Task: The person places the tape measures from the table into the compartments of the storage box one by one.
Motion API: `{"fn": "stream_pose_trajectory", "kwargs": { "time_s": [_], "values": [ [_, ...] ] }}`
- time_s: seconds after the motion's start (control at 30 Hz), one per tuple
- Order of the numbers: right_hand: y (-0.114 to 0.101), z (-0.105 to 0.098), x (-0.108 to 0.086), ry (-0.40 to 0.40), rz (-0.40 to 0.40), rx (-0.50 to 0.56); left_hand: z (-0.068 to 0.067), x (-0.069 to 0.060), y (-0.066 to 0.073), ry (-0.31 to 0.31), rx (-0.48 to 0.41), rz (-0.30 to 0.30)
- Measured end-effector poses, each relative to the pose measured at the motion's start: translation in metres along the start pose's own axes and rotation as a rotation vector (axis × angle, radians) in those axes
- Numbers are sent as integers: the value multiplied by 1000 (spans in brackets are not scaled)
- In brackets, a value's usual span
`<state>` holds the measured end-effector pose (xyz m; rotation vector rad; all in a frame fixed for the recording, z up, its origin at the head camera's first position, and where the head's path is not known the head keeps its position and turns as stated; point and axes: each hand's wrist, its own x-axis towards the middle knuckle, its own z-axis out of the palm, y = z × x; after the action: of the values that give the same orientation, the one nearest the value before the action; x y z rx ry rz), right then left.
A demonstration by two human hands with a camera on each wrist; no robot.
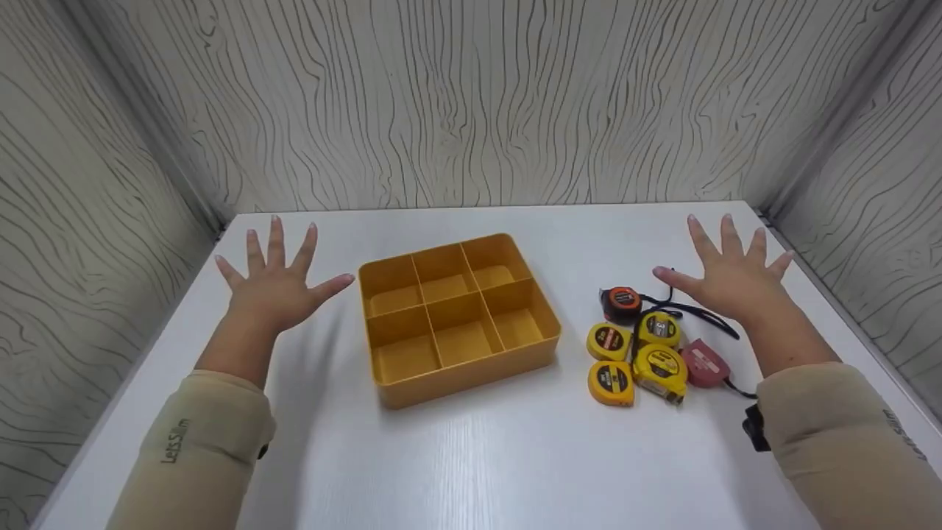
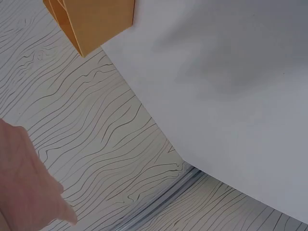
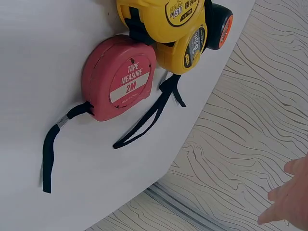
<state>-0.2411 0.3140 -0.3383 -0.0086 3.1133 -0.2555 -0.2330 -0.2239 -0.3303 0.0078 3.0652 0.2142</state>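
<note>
Tape measures [image 1: 660, 368] lie clustered right of the divided box [image 1: 471, 373], left grip [image 1: 272, 294] and right grip [image 1: 739, 285] both spread wide and empty, so lifting them singly, straps [image 3: 48, 149] untangled, should work best.

Head view, clock positions about its centre: glossy white tabletop [image 1: 456, 471], reaching 6 o'clock; wood-grain-patterned back panel [image 1: 471, 110], 12 o'clock; matching side panels [image 1: 59, 243], 9 and 3 o'clock; grey corner strips [image 1: 140, 114], 10 and 2 o'clock.
</note>
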Motion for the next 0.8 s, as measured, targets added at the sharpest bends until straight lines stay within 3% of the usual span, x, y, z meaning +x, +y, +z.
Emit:
{"fn": "stream_pose_trajectory", "kwargs": {
  "time_s": [0.33, 0.63, 0.8],
  "values": [
    [-9, -2, 6, 13, 4, 19, 5, 3, -5, 8, -40, -12],
    [-21, 1, 13, -4, -4, 83, 10, 3, -8, 13, -193, -20],
    [-26, 7, 16, -40, -4, 185, 13, 4, -9, -10, -305, -44]
  ]
}}
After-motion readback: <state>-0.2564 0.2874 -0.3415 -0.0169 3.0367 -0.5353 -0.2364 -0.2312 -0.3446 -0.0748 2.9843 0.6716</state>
